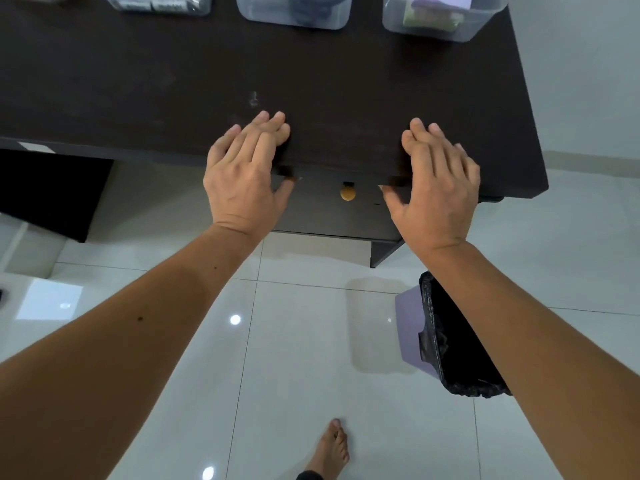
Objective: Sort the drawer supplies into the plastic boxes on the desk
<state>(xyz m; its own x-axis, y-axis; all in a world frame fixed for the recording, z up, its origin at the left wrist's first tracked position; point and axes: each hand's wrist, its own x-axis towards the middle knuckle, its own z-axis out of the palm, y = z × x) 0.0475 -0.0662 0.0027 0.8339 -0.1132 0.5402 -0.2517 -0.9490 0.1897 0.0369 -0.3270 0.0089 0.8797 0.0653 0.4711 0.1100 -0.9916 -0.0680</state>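
Note:
The dark desk (pixel 173 81) carries three clear plastic boxes along its far edge: a left box (pixel 162 3) with dark and white items, a middle box (pixel 294 12) with black items, and a right box (pixel 443 19) with purple and green packets. Below the front edge the drawer front (pixel 332 213) is pushed in, with a round wooden knob (pixel 347 193). My left hand (pixel 246 171) lies flat on the desk's front edge left of the knob, thumb under the lip. My right hand (pixel 440 181) rests the same way to the right. Neither hand holds anything.
A lilac waste bin with a black liner (pixel 450 341) stands on the white tiled floor under my right forearm. A bare foot (pixel 332 448) is at the bottom. The desk's open leg space (pixel 52 192) lies to the left.

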